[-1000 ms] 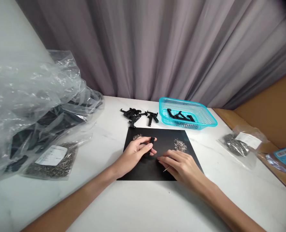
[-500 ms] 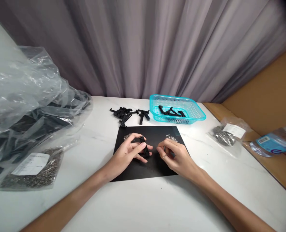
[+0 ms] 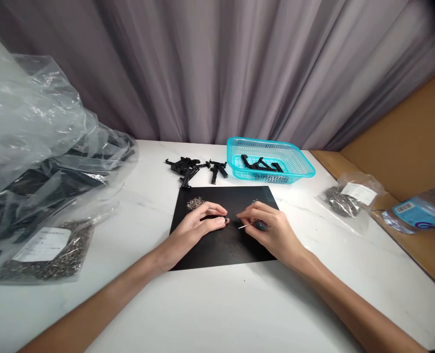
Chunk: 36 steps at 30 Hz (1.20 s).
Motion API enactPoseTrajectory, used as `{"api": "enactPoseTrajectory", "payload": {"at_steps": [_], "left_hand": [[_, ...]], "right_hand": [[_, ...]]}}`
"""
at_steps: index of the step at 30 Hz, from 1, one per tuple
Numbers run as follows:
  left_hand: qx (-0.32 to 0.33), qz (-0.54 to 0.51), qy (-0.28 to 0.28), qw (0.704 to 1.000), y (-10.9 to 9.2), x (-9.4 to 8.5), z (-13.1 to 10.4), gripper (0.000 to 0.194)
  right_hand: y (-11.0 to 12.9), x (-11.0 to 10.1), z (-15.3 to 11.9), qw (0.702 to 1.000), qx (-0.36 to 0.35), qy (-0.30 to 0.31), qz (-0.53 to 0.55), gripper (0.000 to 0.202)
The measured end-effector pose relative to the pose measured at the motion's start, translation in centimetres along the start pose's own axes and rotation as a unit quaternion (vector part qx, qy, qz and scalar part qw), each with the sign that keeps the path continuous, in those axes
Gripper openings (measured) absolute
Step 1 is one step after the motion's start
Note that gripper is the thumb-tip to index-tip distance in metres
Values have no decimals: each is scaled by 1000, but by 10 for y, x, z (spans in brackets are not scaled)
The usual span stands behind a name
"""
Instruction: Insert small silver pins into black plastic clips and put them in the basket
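Observation:
Above the black mat, my left hand is closed around a black plastic part. Most of the part is hidden by the fingers, with only its end showing at the fingertips. My right hand holds a small screwdriver in its curled fingers, its thin metal shaft pointing left. The right thumb and forefinger are close together; whether a screw sits between them is too small to tell. A pile of small screws lies beyond my left hand. More screws are partly covered by my right hand.
Several black plastic parts lie behind the mat. A turquoise basket beside them holds more black parts. Bags of screws lie left and right. Large plastic bags fill the left side, and a bottle lies at right.
My left hand has turned the black part so that the fingers now cover most of it. My right hand has shifted slightly, and the screwdriver in it now shows.

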<state>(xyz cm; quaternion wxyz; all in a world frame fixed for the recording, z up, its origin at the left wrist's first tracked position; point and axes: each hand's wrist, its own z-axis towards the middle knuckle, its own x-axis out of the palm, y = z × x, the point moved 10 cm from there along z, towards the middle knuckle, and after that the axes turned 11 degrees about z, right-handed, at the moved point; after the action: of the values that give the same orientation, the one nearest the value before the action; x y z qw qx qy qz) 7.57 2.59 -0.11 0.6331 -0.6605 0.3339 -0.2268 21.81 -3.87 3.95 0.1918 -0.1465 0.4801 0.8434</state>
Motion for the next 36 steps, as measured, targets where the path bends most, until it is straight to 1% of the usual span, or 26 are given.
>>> {"api": "enactPoseTrajectory", "payload": {"at_steps": [4,8,10,12,14,17,19,22,25,30,33,36], "left_hand": [[-29,37,-1,999,8,0,0,43],[-43,52,20,998,8,5,-3,58],[-30,78,24,996,4,5,-4,61],[-12,96,24,995,0,5,-4,56],[-2,92,22,996,-1,4,-5,52],[9,72,18,997,0,4,-4,63],[32,70,16,997,-2,5,-4,69],[71,96,4,993,-10,6,-6,72],[102,137,-17,985,-18,5,-9,73],[159,214,-32,963,-31,6,-12,68],[179,243,-33,953,-33,7,-13,69],[184,256,-32,948,-33,9,-14,67]], "right_hand": [[2,5,1,999,-16,27,3,28],[-6,0,1,999,32,-3,22,20],[-7,-2,0,998,45,-20,29,16],[-5,-4,0,999,39,-26,27,16],[-1,-4,1,999,25,-27,24,16],[3,-5,1,999,11,-29,22,18],[2,-8,0,999,22,-40,29,18],[-4,-14,-2,994,56,-65,60,15],[-4,-14,-2,994,67,-65,64,11],[9,-13,0,996,37,-61,44,9],[20,-16,0,996,2,-85,40,7],[27,-16,-1,993,-17,-106,47,11]]}}
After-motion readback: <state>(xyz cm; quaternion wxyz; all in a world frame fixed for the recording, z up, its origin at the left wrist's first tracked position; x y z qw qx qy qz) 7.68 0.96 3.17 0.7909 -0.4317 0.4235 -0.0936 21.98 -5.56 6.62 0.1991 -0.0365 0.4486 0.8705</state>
